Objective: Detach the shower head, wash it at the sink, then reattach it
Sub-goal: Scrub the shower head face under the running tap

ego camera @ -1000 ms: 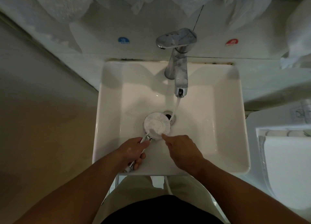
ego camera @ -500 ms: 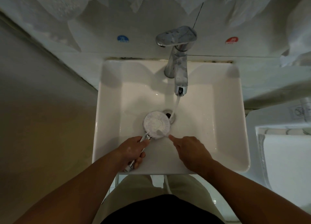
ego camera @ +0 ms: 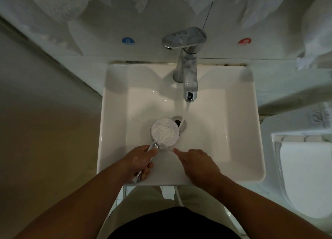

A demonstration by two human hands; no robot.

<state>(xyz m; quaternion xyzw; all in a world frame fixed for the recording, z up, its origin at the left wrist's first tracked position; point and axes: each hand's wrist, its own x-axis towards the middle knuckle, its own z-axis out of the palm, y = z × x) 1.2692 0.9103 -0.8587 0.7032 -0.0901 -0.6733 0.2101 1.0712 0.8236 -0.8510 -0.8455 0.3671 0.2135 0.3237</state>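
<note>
White square sink [ego camera: 115, 116] seen from above. The left hand [ego camera: 139, 160] has its grip closed around the shower head's handle. The shower head [ego camera: 164, 132] sits face up in the basin, beside the drain [ego camera: 177, 121]. The chrome faucet [ego camera: 188, 73] runs water just right of it. The right hand [ego camera: 197, 164] holds nothing, its grip open, one finger straight and its tip just beside the head's rim. A toilet [ego camera: 305, 176] stands far right.

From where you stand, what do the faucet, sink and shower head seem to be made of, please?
Faucet: likely chrome-plated metal, mirror-like reflections. Sink: glazed white ceramic, glossy highlights. Shower head: probably plastic, matte white nozzle face; handle shiny, chrome-look.
</note>
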